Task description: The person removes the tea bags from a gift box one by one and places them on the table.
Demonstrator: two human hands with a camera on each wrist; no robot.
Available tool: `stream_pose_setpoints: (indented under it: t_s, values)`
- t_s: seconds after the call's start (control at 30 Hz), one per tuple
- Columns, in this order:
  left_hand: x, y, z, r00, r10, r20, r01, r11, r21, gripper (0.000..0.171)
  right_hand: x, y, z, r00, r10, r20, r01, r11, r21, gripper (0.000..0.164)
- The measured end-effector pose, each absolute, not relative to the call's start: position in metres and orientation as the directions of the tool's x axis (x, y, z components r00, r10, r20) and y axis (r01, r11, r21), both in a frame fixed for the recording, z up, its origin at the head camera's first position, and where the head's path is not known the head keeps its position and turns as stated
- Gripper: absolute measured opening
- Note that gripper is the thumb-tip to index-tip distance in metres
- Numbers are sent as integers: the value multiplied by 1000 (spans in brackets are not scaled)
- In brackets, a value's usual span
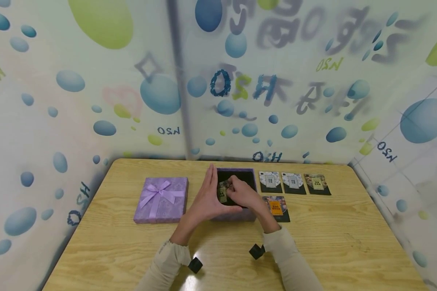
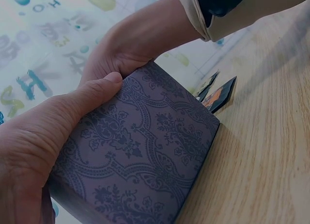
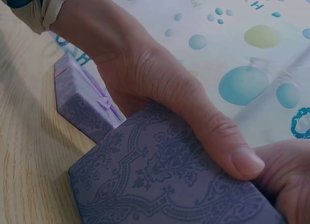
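An uncovered purple patterned box (image 1: 234,214) with a dark inside stands at the table's middle, its damask-printed front wall (image 2: 140,136) filling much of the left wrist view. My left hand (image 1: 205,198) lies round its left front corner, fingers straight along the left side and thumb stretched over the front rim. Reaching inside, my right hand (image 1: 244,194) has curled fingers and pinches the edge of a green-and-dark flat sachet (image 1: 222,195). The front wall hides those fingertips in both wrist views.
Left of the box sits its purple lid (image 1: 161,200) with a lilac ribbon bow. On the right lie two white-and-black sachets (image 1: 270,182), a green-labelled sachet (image 1: 317,184) and an orange-labelled sachet (image 1: 278,208) near the right forearm. A printed curtain (image 1: 218,121) rises behind the table.
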State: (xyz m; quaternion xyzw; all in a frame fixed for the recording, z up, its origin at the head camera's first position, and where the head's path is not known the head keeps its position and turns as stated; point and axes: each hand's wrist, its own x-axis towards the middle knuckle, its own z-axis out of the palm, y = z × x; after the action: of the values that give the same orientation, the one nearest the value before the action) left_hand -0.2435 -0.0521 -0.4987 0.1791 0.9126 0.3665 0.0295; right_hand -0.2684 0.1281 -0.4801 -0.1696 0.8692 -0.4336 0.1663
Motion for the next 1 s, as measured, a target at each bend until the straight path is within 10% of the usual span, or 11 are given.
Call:
stream_pose_setpoints:
  t_s: [1.0]
  values:
    - [-244, -52, -499, -936, 345, 73, 296, 654, 697, 152, -265, 141, -454, -896, -438, -80, -155, 476, -866, 31]
